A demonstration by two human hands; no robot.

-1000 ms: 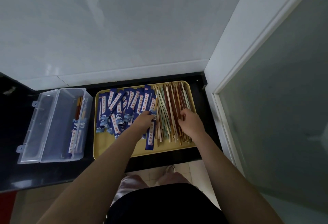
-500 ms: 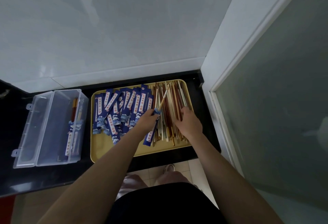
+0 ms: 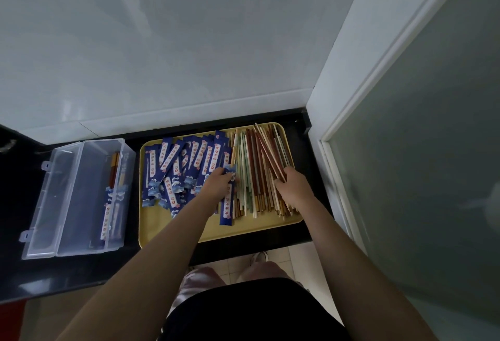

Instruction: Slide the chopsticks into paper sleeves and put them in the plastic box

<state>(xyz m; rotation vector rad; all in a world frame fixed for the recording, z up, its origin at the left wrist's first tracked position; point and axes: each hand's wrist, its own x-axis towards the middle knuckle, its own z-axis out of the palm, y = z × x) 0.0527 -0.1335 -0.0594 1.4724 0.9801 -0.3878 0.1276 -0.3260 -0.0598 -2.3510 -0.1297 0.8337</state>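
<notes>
A yellow tray (image 3: pixel 176 229) on the black counter carries a heap of blue paper sleeves (image 3: pixel 184 162) on its left half and a pile of loose chopsticks (image 3: pixel 254 178) in several colours on its right. My left hand (image 3: pixel 220 183) pinches one blue sleeve (image 3: pixel 226 209) between the two piles, and a pale chopstick (image 3: pixel 234 148) sticks out of its far end. My right hand (image 3: pixel 293 186) rests on the chopstick pile with its fingers closed on a red-brown chopstick (image 3: pixel 267 151) that lies slanted across the others. The clear plastic box (image 3: pixel 67 197) stands open to the left of the tray, with sleeved chopsticks (image 3: pixel 111 205) inside along its right wall.
The box lid (image 3: pixel 43 200) lies flat to the left. A white tiled wall rises behind the counter, and a frosted glass door with a white frame (image 3: pixel 341 167) closes off the right side. My legs and the tiled floor show below the counter's front edge.
The pale chopstick has swung from a slant to nearly in line with the sleeve in my left hand. My right hand has shifted right and closed on a red-brown chopstick.
</notes>
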